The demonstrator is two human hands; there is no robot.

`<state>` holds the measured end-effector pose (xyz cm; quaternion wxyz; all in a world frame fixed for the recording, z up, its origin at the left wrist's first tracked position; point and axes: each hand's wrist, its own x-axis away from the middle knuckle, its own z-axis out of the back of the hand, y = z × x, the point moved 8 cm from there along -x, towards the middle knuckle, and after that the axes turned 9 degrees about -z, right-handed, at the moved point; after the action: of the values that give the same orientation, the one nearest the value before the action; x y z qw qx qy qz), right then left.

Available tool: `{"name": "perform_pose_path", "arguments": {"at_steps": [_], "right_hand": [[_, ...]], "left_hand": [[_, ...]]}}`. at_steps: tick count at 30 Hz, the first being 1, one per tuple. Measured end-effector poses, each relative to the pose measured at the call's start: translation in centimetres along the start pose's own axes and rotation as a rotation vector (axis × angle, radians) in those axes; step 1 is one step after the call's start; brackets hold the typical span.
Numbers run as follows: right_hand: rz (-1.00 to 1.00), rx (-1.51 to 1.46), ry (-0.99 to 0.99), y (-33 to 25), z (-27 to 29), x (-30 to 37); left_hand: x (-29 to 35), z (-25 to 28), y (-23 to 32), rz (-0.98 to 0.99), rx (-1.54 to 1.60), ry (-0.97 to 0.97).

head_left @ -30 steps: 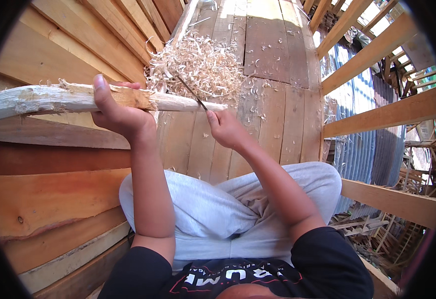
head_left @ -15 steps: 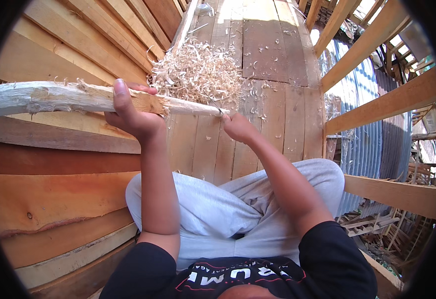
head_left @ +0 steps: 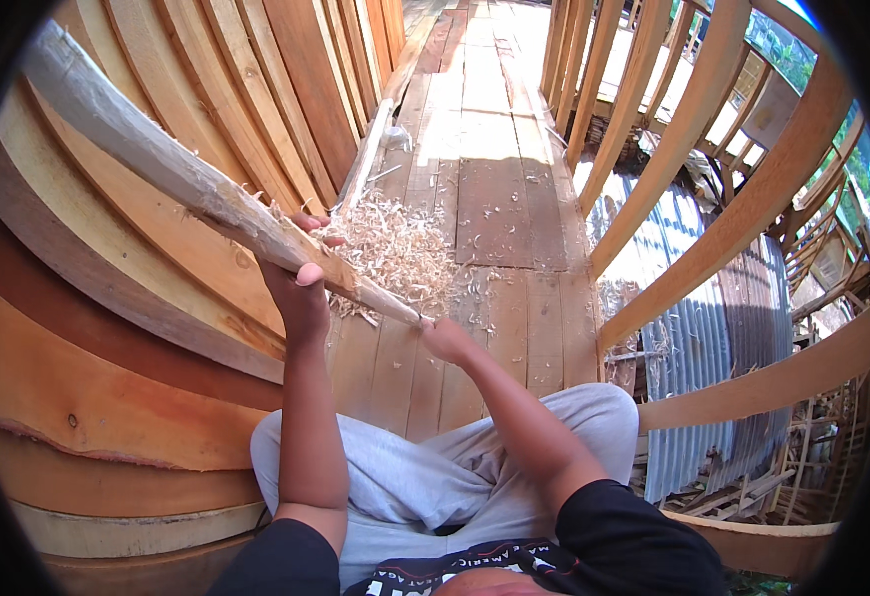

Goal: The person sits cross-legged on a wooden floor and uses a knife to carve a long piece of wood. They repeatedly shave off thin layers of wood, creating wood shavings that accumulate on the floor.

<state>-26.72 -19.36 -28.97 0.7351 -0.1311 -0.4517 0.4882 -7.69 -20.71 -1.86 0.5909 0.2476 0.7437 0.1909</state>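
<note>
A long, pale, peeled wooden pole [head_left: 171,179] slants from the upper left down toward the middle, with rough splinters along its top side. My left hand [head_left: 301,288] is wrapped around it from below, thumb on the near side and fingertips on the far side. At the thin, whittled lower end, my right hand [head_left: 445,341] is closed on a knife, whose small dark blade [head_left: 422,319] shows against the wood. The handle is hidden in the fist. Beneath and beyond the pole lies a heap of curled wood shavings [head_left: 400,253].
I sit cross-legged on a plank floor [head_left: 544,328]. Upright boards [head_left: 256,89] line the left side. A slatted wooden railing [head_left: 698,273] runs along the right, with a corrugated metal sheet [head_left: 718,338] below it. A clear plastic item [head_left: 396,137] lies by the left floor edge.
The pole has swung from nearly level to a slant, its thick left end raised. My left hand has turned with it. The view has tipped upward, showing more floor ahead.
</note>
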Motion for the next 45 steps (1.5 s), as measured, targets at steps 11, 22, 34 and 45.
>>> {"name": "perform_pose_path", "arguments": {"at_steps": [11, 22, 34, 45], "right_hand": [[0.101, 0.007, 0.015, 0.6, -1.9, 0.3], [0.189, -0.060, 0.014, 0.8, -2.3, 1.3], [-0.018, -0.039, -0.007, 4.1, -2.5, 0.0], [-0.074, -0.106, -0.047, 3.7, -1.6, 0.2]], "left_hand": [[0.1, 2.1, 1.9, 0.150, 0.147, -0.252], [0.2, 5.9, 3.6, 0.159, 0.060, -0.200], [0.4, 9.2, 2.2, 0.152, -0.005, 0.133], [1.0, 8.3, 0.1, 0.227, 0.229, 0.215]]}}
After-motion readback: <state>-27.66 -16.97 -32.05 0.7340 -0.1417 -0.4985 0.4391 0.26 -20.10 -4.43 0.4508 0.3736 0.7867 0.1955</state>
